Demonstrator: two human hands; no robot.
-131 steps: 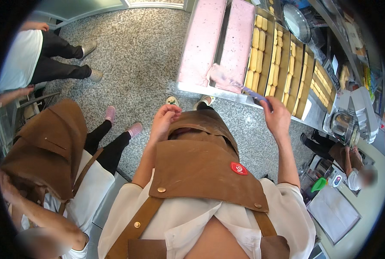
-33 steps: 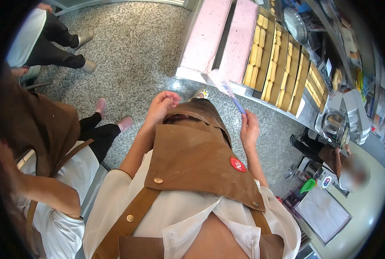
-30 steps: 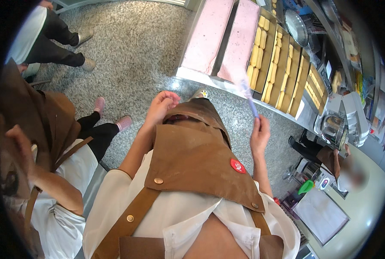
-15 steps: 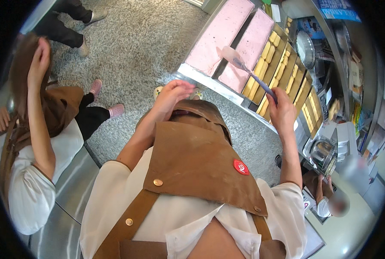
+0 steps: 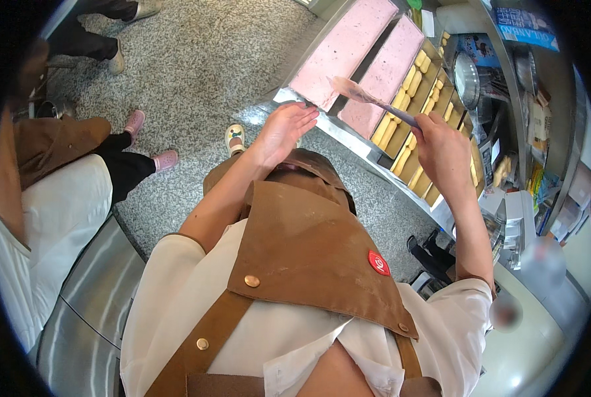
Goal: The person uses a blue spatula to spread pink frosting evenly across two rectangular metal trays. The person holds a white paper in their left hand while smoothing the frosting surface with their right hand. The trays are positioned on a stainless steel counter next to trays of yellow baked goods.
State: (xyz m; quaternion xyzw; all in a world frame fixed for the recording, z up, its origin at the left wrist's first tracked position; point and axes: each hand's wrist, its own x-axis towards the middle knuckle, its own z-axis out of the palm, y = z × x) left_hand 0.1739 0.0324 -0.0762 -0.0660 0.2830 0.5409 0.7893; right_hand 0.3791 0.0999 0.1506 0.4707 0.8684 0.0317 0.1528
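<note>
My right hand (image 5: 442,151) is closed around the handle of a spatula (image 5: 354,90), its blade smeared with pink. The blade hangs over the near end of two long trays of pink cream, the left cream slab (image 5: 344,47) and the right cream slab (image 5: 389,74). From this view I cannot tell whether it touches the cream. My left hand (image 5: 286,131) is held open, fingers stretched toward the near left corner of the trays, with nothing in it. Just right of the cream, pale finger biscuits (image 5: 403,100) lie in rows in several long metal moulds.
Close on my left stands a co-worker in a brown apron (image 5: 62,147). A steel counter (image 5: 90,291) runs behind them. Another person's dark-trousered legs (image 5: 87,40) show at the far left. Round metal pans (image 5: 466,78) and packages crowd the shelf at the right.
My left hand has moved right, nearer the tray corner, and its fingers have opened out. My right hand has shifted right and slightly up with the spatula. The co-worker's raised arm has dropped.
</note>
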